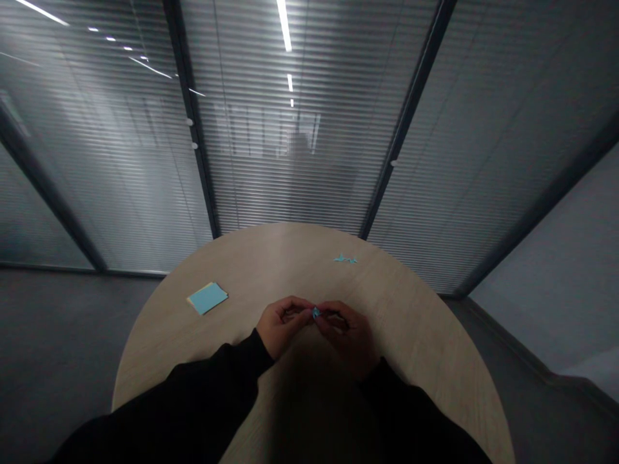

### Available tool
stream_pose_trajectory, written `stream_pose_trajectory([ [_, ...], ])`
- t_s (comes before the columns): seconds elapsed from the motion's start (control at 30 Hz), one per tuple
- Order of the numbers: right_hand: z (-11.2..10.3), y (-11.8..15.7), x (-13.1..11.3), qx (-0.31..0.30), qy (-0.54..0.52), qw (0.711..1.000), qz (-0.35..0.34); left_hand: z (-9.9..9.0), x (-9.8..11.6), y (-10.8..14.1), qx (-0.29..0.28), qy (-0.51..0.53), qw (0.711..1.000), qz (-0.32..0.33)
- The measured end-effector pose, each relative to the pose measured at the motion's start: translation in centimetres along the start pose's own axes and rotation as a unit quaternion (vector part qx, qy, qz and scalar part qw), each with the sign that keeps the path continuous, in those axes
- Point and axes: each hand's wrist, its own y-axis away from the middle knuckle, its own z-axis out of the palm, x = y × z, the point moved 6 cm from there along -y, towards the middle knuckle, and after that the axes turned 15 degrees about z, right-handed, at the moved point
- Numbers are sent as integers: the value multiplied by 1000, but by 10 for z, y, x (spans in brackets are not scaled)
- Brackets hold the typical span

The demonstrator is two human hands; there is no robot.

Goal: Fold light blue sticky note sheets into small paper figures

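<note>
My left hand [282,325] and my right hand [345,338] meet above the middle of a round light-wood table [275,267]. Their fingertips pinch a tiny piece of folded blue paper [316,312] between them, and the fingers hide most of it. Farther left on the table lies a small stack of blue paper squares [207,298], with a yellow edge showing beneath the top sheet. Toward the far edge rests a small folded blue paper figure [345,259], possibly an origami bird. Neither lies within reach of my fingertips' present grip.
Behind the table stand glass partitions [290,161] with dark frames and slatted blinds, reflecting ceiling lights. A grey floor [62,335] surrounds the table. My black sleeves reach in from the bottom of the view.
</note>
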Motion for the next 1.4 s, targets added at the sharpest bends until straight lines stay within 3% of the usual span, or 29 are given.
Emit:
stream_pose_trajectory([
  [0.73,8,3,-5,-14,64,996,-53,0,-8,-1,7,-8,1000,-15],
  [1.03,6,3,3,29,86,996,-16,-2,-12,1,14,-24,999,-32],
  [1.27,8,5,-8,21,98,994,-42,0,-1,0,13,-36,999,15],
  [1.4,9,6,-9,22,100,994,-40,4,-2,2,-6,-45,999,5],
])
